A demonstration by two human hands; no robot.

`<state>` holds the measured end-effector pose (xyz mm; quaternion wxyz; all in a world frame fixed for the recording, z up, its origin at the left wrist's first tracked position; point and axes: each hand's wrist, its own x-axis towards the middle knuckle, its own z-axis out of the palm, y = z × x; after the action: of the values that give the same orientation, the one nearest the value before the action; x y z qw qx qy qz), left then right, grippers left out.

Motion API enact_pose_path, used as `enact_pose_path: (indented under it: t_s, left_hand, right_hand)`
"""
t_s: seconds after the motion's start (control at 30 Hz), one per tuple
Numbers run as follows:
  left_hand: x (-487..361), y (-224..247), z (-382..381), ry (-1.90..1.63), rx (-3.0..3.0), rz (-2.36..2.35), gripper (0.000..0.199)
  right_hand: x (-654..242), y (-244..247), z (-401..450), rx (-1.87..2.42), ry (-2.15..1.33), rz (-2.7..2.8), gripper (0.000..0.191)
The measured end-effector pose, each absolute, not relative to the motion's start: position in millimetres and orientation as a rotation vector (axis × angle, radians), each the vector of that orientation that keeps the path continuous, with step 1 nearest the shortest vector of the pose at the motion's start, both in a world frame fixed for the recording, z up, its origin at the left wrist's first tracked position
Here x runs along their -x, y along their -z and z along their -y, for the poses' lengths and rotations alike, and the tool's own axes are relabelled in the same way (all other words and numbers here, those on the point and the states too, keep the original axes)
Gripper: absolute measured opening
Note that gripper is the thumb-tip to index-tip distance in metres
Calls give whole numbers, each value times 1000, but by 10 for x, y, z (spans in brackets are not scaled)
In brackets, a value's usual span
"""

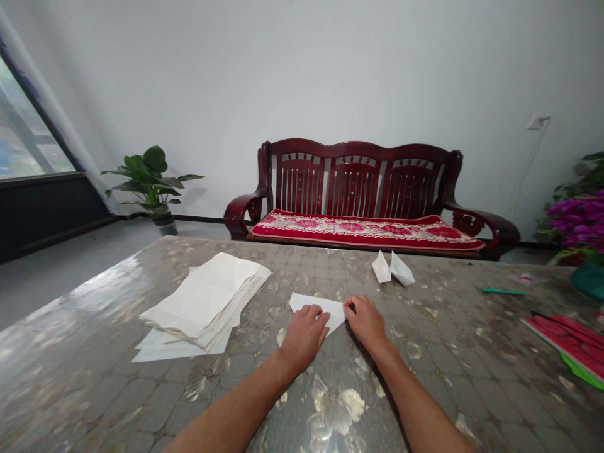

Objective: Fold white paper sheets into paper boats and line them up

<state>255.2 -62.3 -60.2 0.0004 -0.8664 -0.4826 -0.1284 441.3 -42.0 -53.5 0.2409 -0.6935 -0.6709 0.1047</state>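
A folded white sheet of paper (334, 306) lies on the table in front of me, with a pointed end to the right. My left hand (306, 333) rests on top of it, fingers lightly bent and thumb apart, pressing the sheet down. At the right corner, my right hand (367, 319) pinches the paper's edge between thumb and fingertips. Part of the sheet is hidden under my left hand. Beyond my right hand stand two folded paper shapes (401, 269), close together.
Left of my hands is a stack of white paper (202, 296). A green pen (503, 291), a red book (561, 336) and glasses (585, 343) lie to the right. A wooden bench (356, 151) stands behind the patterned table (141, 402).
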Motion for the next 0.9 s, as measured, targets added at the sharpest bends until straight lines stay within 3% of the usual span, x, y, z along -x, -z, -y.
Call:
enact_pose_path:
  t_s: [0.47,0.63,0.9]
  left_hand:
    - [-2552,622,625,435,2702,1515,25]
    - [-2547,632,625,435,2719,1501,24]
    - [-2489,645,587,618,2798,1586,18]
  right_hand:
    - [-4471,628,404,1671,-342,1740,19]
    - [-4463,575,370,1761,-390,1799,33]
    - [-4431,341,352,1903,-304,1996,15]
